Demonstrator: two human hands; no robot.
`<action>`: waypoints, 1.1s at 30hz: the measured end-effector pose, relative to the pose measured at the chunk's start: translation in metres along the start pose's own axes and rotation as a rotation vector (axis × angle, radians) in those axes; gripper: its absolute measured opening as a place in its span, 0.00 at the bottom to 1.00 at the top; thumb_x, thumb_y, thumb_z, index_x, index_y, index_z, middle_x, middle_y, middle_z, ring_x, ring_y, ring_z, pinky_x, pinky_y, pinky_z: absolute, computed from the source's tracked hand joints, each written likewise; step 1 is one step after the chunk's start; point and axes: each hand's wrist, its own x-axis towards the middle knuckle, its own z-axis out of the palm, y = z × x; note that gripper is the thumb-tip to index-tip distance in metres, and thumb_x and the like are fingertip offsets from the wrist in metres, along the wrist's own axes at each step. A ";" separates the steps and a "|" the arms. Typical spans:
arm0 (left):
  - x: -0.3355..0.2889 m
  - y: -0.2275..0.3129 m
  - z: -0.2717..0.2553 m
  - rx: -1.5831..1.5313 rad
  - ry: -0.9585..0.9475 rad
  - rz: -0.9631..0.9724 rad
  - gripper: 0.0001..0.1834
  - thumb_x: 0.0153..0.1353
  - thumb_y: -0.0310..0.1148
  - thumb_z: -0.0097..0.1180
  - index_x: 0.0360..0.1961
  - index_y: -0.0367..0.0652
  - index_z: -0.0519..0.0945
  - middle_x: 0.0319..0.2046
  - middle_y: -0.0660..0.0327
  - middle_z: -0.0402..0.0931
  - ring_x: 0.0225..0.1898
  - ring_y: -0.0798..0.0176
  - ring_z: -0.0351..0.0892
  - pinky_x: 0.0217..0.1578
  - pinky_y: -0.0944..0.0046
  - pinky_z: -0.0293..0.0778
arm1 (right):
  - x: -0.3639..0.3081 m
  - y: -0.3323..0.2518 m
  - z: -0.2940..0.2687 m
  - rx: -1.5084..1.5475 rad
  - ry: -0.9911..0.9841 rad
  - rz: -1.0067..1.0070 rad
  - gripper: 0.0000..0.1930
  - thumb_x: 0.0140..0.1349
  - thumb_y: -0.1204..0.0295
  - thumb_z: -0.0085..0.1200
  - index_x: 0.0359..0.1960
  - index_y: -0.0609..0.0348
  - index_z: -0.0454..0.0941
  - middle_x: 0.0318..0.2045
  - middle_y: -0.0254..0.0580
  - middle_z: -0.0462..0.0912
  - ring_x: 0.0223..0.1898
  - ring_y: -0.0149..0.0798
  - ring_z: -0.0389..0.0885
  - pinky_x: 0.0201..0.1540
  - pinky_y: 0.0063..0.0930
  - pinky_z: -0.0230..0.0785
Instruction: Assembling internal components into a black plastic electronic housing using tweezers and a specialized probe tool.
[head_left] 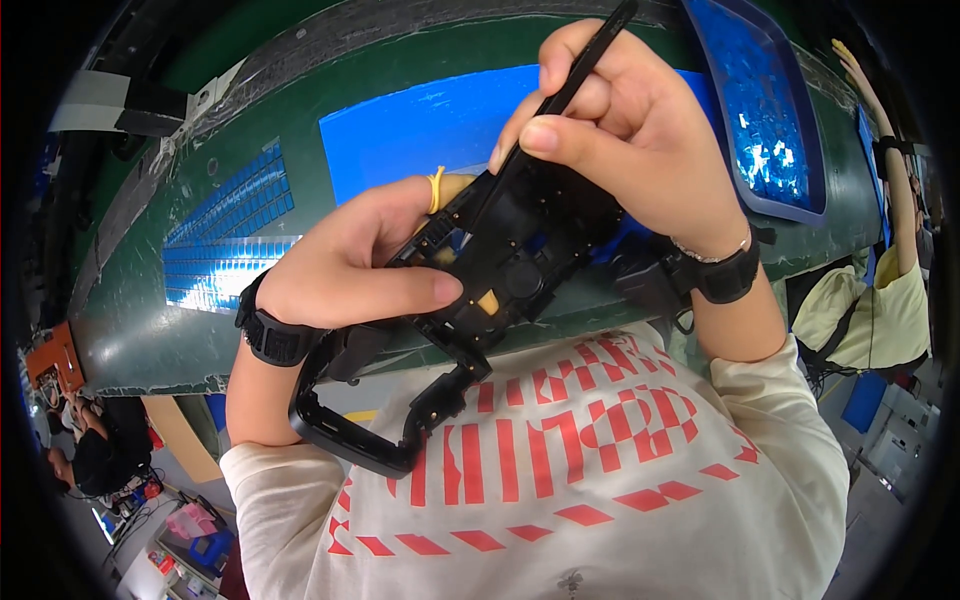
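Black plastic makes up the big, bumpy frame [525,275] between the two hands. It is held up over the near edge of the green table [130,350], and its open loop [355,450] sticks out past that edge, in front of the person's shirt. A small yellow patch [488,302] sits on the frame near the left thumb.

The left hand [350,260] likely holds the frame by its side so it does not wobble. The frame is tipped up, maybe so the person can see inside. The blue mat [390,130] lies behind the hands, toward the far edge. Two sheets of blue pieces [220,270] lie toward the table's left end, and a tray [790,213] of shiny blue bits is by the right end, perhaps so both are easy to reach.

The left hand is closed on the frame, with its thumb flat on top and its fingers mostly hidden. The right hand [640,140] pinches a thin black tool [585,65] like a pencil, with no gap at the thumb. Its tip points down at the frame, but I cannot tell if it touches.
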 end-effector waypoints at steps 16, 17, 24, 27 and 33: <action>-0.003 0.008 -0.004 -0.050 0.124 -0.072 0.27 0.45 0.25 0.46 0.50 0.29 0.61 0.43 0.56 0.69 0.45 0.67 0.68 0.47 0.70 0.62 | 0.007 -0.006 -0.021 0.291 0.160 -0.069 0.11 0.55 0.81 0.46 0.36 0.61 0.59 0.28 0.49 0.77 0.32 0.35 0.77 0.38 0.22 0.69; -0.001 0.007 -0.005 -0.092 0.154 -0.063 0.22 0.50 0.22 0.42 0.50 0.32 0.63 0.40 0.59 0.71 0.43 0.70 0.68 0.46 0.71 0.62 | 0.005 -0.007 -0.023 0.292 0.156 -0.088 0.11 0.55 0.81 0.46 0.36 0.61 0.59 0.28 0.49 0.77 0.32 0.35 0.77 0.38 0.22 0.69; 0.009 -0.014 -0.013 -0.144 0.581 0.092 0.21 0.57 0.33 0.45 0.51 0.35 0.64 0.44 0.60 0.69 0.47 0.67 0.66 0.48 0.70 0.60 | -0.004 -0.025 -0.037 0.185 0.329 -0.191 0.08 0.55 0.80 0.47 0.34 0.58 0.62 0.25 0.39 0.76 0.31 0.32 0.77 0.36 0.22 0.69; 0.021 -0.015 -0.007 -0.257 0.574 0.213 0.18 0.55 0.35 0.43 0.45 0.36 0.67 0.39 0.53 0.73 0.37 0.57 0.75 0.39 0.59 0.71 | -0.016 -0.044 -0.053 0.264 0.413 -0.315 0.08 0.55 0.80 0.48 0.33 0.59 0.62 0.25 0.40 0.77 0.32 0.32 0.77 0.36 0.21 0.68; 0.009 -0.019 -0.016 -0.309 0.749 0.218 0.16 0.55 0.44 0.45 0.38 0.45 0.70 0.28 0.60 0.75 0.25 0.63 0.76 0.23 0.66 0.73 | -0.089 -0.070 -0.107 -0.151 0.906 -0.419 0.09 0.55 0.79 0.48 0.34 0.60 0.61 0.24 0.41 0.77 0.29 0.29 0.77 0.31 0.18 0.67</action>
